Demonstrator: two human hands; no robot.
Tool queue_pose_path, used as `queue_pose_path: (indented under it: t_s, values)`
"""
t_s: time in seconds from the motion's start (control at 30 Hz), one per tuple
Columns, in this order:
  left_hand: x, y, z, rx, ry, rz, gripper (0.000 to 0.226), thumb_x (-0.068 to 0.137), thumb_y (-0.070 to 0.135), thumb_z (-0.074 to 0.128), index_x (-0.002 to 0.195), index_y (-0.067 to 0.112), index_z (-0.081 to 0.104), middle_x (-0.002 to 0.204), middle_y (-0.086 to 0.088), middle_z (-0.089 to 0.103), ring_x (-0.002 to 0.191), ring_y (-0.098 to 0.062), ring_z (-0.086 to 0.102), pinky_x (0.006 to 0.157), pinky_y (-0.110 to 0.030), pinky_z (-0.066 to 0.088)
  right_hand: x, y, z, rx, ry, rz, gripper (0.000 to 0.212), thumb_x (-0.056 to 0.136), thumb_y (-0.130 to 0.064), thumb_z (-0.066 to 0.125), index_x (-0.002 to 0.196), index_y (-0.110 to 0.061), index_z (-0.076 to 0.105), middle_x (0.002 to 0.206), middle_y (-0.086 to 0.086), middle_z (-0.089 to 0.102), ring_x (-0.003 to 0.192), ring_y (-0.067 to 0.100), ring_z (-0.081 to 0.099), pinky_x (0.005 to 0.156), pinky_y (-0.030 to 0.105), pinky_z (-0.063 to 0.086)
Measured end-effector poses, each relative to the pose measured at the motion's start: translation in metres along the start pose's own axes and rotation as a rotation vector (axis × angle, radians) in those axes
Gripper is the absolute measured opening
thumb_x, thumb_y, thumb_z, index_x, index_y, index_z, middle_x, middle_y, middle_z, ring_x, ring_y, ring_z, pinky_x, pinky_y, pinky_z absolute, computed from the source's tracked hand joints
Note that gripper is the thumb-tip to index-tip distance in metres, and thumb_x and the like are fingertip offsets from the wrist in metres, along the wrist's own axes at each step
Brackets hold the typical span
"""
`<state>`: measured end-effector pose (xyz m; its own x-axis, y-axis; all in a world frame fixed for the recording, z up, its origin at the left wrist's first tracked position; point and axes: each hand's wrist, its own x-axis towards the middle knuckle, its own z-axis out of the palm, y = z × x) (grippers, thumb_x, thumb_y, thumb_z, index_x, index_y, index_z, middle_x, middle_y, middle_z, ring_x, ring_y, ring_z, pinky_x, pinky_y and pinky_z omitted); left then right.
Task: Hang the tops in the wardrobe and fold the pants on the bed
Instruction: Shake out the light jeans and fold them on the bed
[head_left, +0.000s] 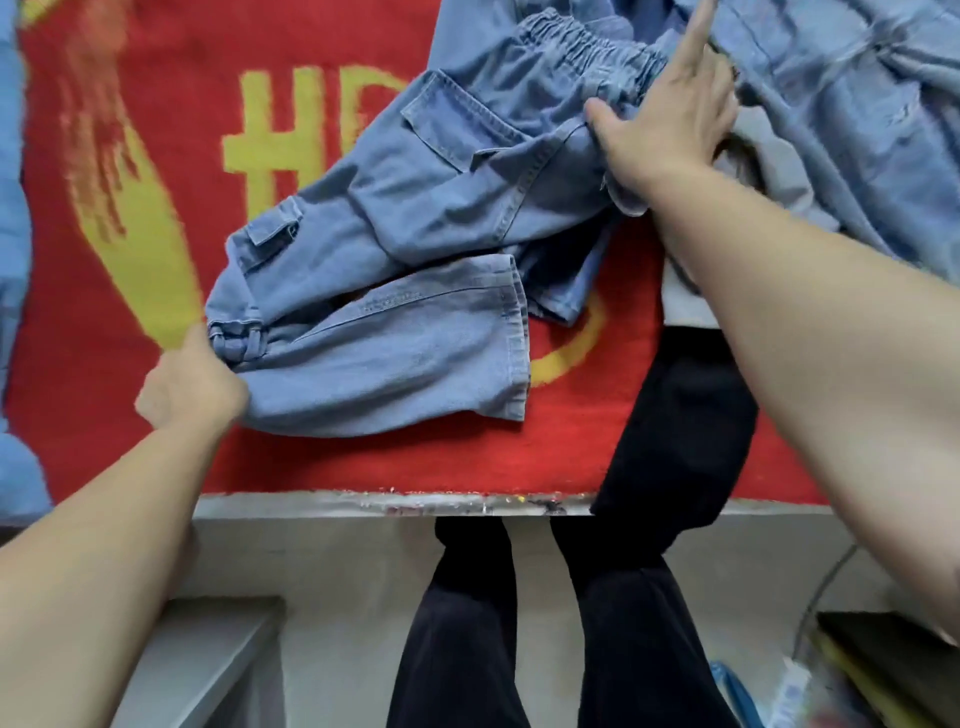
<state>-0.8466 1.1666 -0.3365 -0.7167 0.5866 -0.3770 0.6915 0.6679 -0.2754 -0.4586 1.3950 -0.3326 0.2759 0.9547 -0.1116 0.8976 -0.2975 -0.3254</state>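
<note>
Left hand fisted tight on folded leg of pants. Pants denim, rumpled, lying on red blanket. Right hand pressing flat on waistband, thumb spread, index straight, gripping nothing. Black garment draped over blanket edge.

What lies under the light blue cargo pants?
Beneath the cargo pants, a red blanket with yellow marks; by the right hand, grey cloth peeks out. The rest is covered.

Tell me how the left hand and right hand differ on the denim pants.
The left hand curls round the denim pants at a folded leg, nearer the camera. The right hand rests flat, fingers straight, beside the elastic waistband, farther away. Both touch the same pants.
</note>
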Motion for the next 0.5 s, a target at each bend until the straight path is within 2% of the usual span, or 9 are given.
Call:
queue_pose_path:
  t_s: [0.07,0.1,0.13,0.17,0.2,0.27,0.37,0.43,0.5]
  values:
    - [-0.004,0.007,0.003,-0.062,0.013,-0.065,0.048,0.077,0.006,0.065,0.121,0.012,0.048,0.126,-0.027,0.047,0.119,-0.045,0.046,0.091,-0.052,0.044,0.004,-0.015,0.004,-0.129,-0.197,-0.043,0.094,0.081,-0.043,0.068,0.155,-0.013,0.019,0.138,0.016,0.055,0.132,0.036,0.045,0.111,0.048,0.025]
    - [-0.008,0.013,0.002,-0.108,0.049,-0.063,0.053,0.076,0.007,0.066,0.125,0.011,0.047,0.13,-0.026,0.043,0.123,-0.044,0.041,0.096,-0.053,0.041,-0.003,-0.022,0.006,-0.184,-0.27,-0.108,0.073,0.081,-0.034,0.067,0.144,-0.015,0.037,0.127,0.017,0.061,0.125,0.037,0.051,0.108,0.049,0.027]
    - [-0.011,0.021,0.0,-0.153,0.093,-0.037,0.057,0.076,0.008,0.064,0.129,0.011,0.045,0.134,-0.024,0.04,0.126,-0.042,0.038,0.099,-0.053,0.037,-0.019,-0.027,0.008,-0.228,-0.31,-0.218,0.049,0.078,-0.026,0.064,0.124,-0.018,0.049,0.116,0.016,0.065,0.117,0.038,0.055,0.105,0.049,0.027]
    - [-0.014,0.029,-0.003,-0.193,0.136,0.014,0.062,0.076,0.009,0.061,0.135,0.012,0.041,0.138,-0.022,0.038,0.128,-0.041,0.035,0.102,-0.053,0.033,-0.04,-0.028,0.013,-0.264,-0.332,-0.375,0.033,0.075,-0.019,0.06,0.106,-0.02,0.05,0.104,0.014,0.067,0.108,0.037,0.056,0.102,0.049,0.028]
    - [-0.015,0.037,-0.007,-0.227,0.17,0.089,0.068,0.076,0.01,0.058,0.14,0.013,0.037,0.14,-0.021,0.036,0.129,-0.04,0.034,0.104,-0.052,0.03,-0.064,-0.027,0.019,-0.301,-0.351,-0.571,0.028,0.073,-0.014,0.058,0.099,-0.02,0.049,0.096,0.012,0.067,0.102,0.036,0.056,0.1,0.049,0.029]
    - [-0.016,0.059,-0.017,-0.293,0.211,0.281,0.07,0.077,0.009,0.053,0.145,0.01,0.034,0.143,-0.02,0.035,0.13,-0.04,0.033,0.106,-0.052,0.028,-0.121,-0.018,0.034,-0.356,-0.533,-0.896,0.033,0.078,-0.009,0.057,0.108,-0.023,0.055,0.094,0.007,0.066,0.098,0.033,0.056,0.093,0.044,0.034]
    - [-0.016,0.101,-0.032,-0.468,0.254,0.54,0.055,0.091,0.017,0.044,0.145,0.005,0.037,0.141,-0.021,0.04,0.131,-0.038,0.035,0.111,-0.045,0.025,-0.197,0.012,0.054,-0.429,-0.9,-0.995,0.037,0.09,-0.015,0.053,0.126,-0.025,0.053,0.113,0.006,0.063,0.102,0.03,0.061,0.071,0.035,0.039]
    - [-0.02,0.133,-0.04,-0.613,0.219,0.605,0.052,0.099,0.034,0.038,0.145,0.007,0.038,0.141,-0.018,0.042,0.133,-0.032,0.037,0.111,-0.038,0.025,-0.226,0.032,0.059,-0.432,-0.89,-0.978,0.046,0.087,-0.018,0.057,0.132,-0.023,0.05,0.121,0.007,0.058,0.105,0.031,0.06,0.07,0.036,0.04]
    - [-0.025,0.159,-0.039,-0.632,0.136,0.665,0.058,0.1,0.047,0.035,0.143,0.009,0.041,0.138,-0.015,0.046,0.132,-0.028,0.038,0.11,-0.037,0.026,-0.24,0.047,0.06,-0.382,-0.838,-0.895,0.054,0.086,-0.029,0.06,0.138,-0.024,0.046,0.124,0.006,0.054,0.11,0.031,0.055,0.08,0.038,0.046]
